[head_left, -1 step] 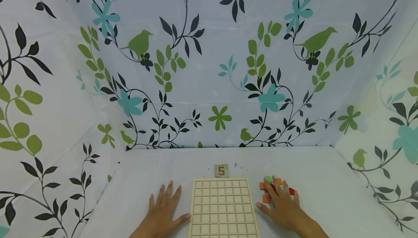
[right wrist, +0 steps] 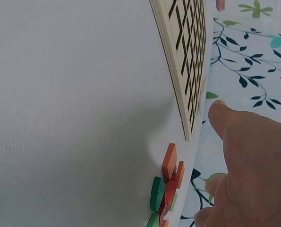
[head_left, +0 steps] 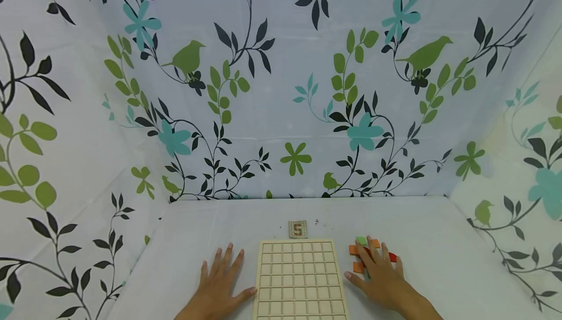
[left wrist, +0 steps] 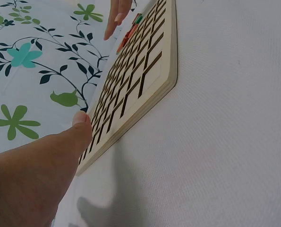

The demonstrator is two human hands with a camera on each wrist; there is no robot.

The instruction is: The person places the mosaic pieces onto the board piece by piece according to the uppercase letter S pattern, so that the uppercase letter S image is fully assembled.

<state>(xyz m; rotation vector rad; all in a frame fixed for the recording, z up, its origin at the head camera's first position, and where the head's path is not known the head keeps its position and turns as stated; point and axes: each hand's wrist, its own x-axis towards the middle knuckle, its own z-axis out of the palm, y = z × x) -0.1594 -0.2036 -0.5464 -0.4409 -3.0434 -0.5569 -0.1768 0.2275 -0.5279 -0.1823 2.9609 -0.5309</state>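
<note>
A light wooden grid board [head_left: 300, 281] lies on the white table, crossed by grooves into squares. My left hand [head_left: 219, 283] is on its left side, fingers spread and straight, thumb tip at the board's left edge. To the right, my right hand [head_left: 382, 278] is spread over a cluster of small coloured pieces and hides part of them. Among these are an orange piece [head_left: 358, 267], a light green piece [head_left: 361, 240] and a red piece [head_left: 392, 257]. A dark green piece [right wrist: 157, 194] with a curved side shows in the right wrist view. Neither hand grips anything.
Just beyond the board's far edge lies a small square woven tag [head_left: 297, 229] bearing a brown S or 5. A patterned cloth [head_left: 272, 130] with leaves and birds hangs behind the table [head_left: 241, 217] and along both sides.
</note>
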